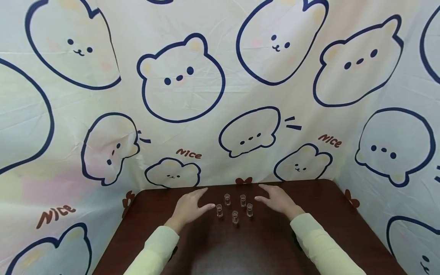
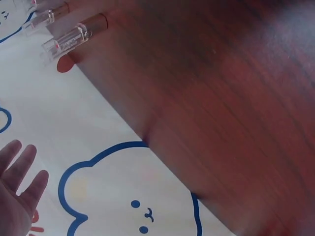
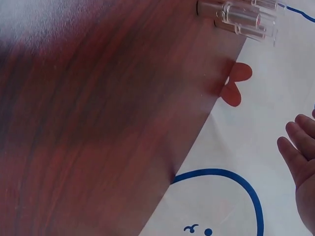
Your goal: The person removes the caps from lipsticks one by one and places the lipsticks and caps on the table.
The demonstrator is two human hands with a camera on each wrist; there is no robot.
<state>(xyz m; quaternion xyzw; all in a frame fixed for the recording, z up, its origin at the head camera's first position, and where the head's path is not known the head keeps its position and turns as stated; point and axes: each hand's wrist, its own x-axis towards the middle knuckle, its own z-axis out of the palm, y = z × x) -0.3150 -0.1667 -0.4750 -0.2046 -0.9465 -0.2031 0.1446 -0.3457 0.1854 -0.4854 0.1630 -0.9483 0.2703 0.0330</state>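
Observation:
Several small clear cylindrical containers stand upright in a loose ring on the dark wooden table. The nearest container [image 1: 235, 217] is at the front, with a left container [image 1: 219, 210], a right container [image 1: 249, 210] and two more behind. My left hand [image 1: 190, 207] is raised left of the ring, fingers extended and thumb pointing toward the left container. To the right, my right hand [image 1: 277, 199] mirrors it with fingers spread. Neither holds anything. In the left wrist view a clear container [image 2: 74, 38] shows at the top left; the right wrist view has containers [image 3: 241, 15] at its top.
The brown table [image 1: 247, 252] ends at its far edge against a white cloth [image 1: 209, 137] printed with blue-outlined animal faces. More of this cloth hangs along both sides. Pale yellow sleeves [image 1: 321, 240] cover both forearms, which reach in over the table.

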